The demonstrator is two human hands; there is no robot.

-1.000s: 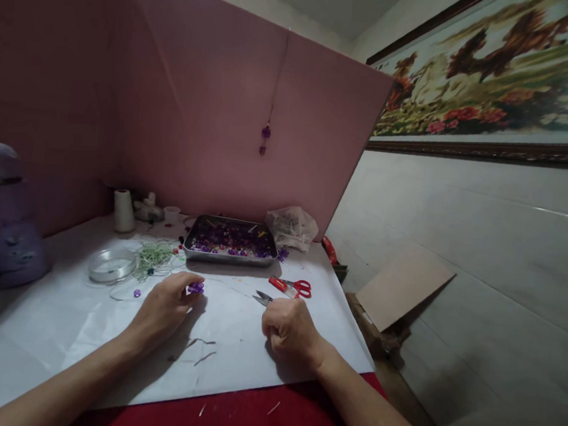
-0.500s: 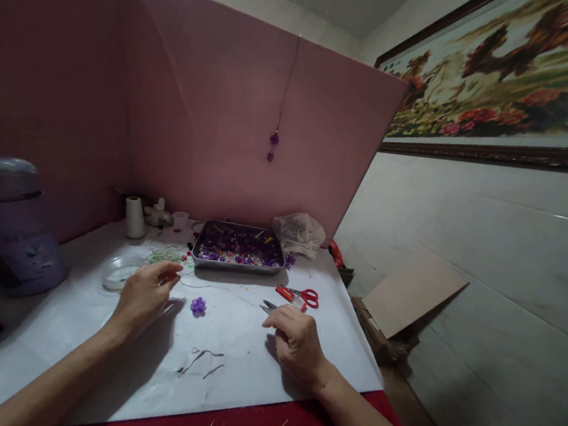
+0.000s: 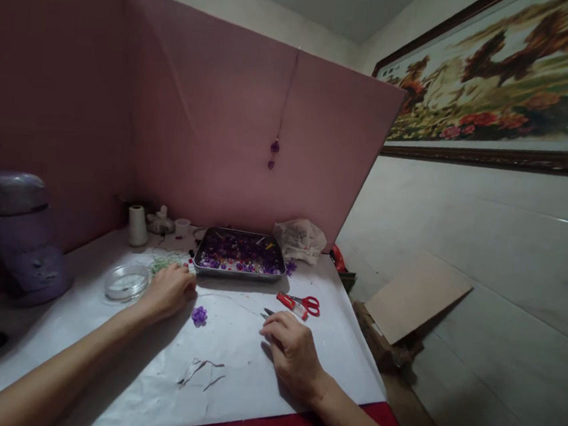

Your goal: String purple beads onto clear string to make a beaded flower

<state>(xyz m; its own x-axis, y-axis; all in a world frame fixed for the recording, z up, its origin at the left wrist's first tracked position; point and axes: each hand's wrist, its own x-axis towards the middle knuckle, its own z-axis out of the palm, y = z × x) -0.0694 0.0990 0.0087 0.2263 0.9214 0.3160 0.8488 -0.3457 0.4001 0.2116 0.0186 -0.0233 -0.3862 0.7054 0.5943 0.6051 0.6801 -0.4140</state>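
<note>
My left hand (image 3: pixel 172 290) rests low over the white table cover, its fingers curled together beside a tangle of green thread (image 3: pixel 163 261). Whatever its fingertips pinch, if anything, is hidden. A thin pale thread (image 3: pixel 228 297) runs from near those fingertips toward my right hand (image 3: pixel 295 351). That hand is closed around thread snips (image 3: pixel 266 312); only two dark pointed blades show, their handles inside the palm. Between the hands, nearer the left, lies a purple beaded flower (image 3: pixel 199 316). Behind them stands a dark metal tray (image 3: pixel 238 275) of purple, red and clear beads.
Red-handled scissors (image 3: pixel 311 305) and a red marker-like tube (image 3: pixel 291 305) lie beyond my right hand. Left are a round clear dish (image 3: pixel 126 283), a white thread spool (image 3: pixel 137 227) and a purple bottle (image 3: pixel 33 256). Brown scraps (image 3: pixel 203 369) lie in front. A plastic bag (image 3: pixel 300 239) sits behind.
My left hand has moved right and down toward the table, its fingers curling in closer to the beaded flower. My right hand keeps the snips in nearly the same place. The view has shifted slightly.
</note>
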